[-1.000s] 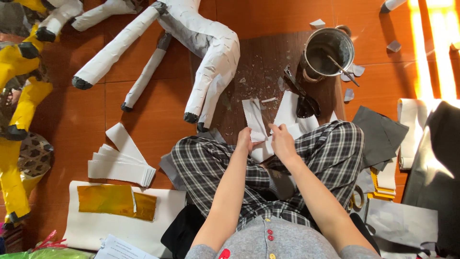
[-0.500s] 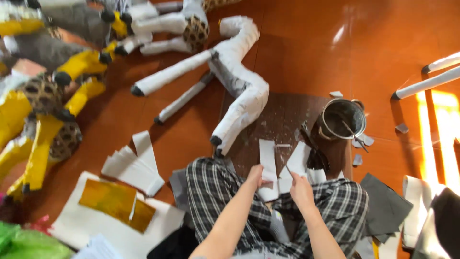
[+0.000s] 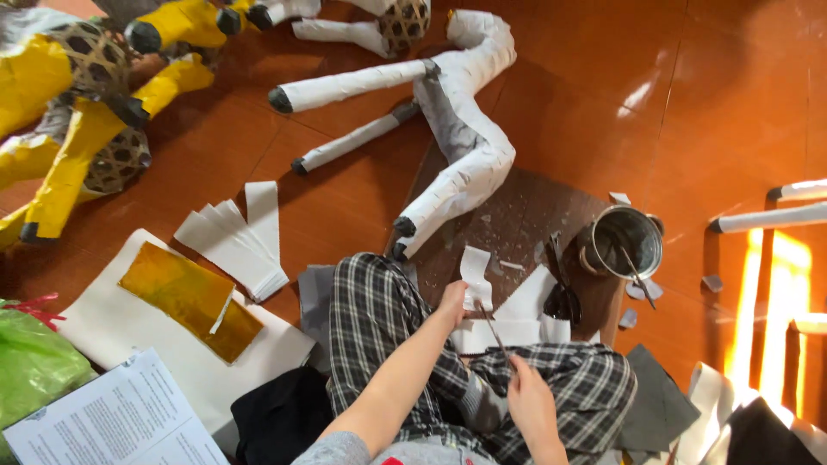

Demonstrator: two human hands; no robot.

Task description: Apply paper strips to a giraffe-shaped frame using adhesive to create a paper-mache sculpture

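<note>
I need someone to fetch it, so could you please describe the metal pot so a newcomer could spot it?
Start at the dark board on the orange floor, beyond the person's checked knees. At its right edge stands the metal pot, round, shiny and open-topped, a stick leaning inside; everything around it is flat paper.

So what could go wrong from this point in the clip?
The left hand pinches the white paper strip close to the thin brush in the right hand, so paste might smear the fingers. The metal pot stands near the knee and could get knocked over.
</note>
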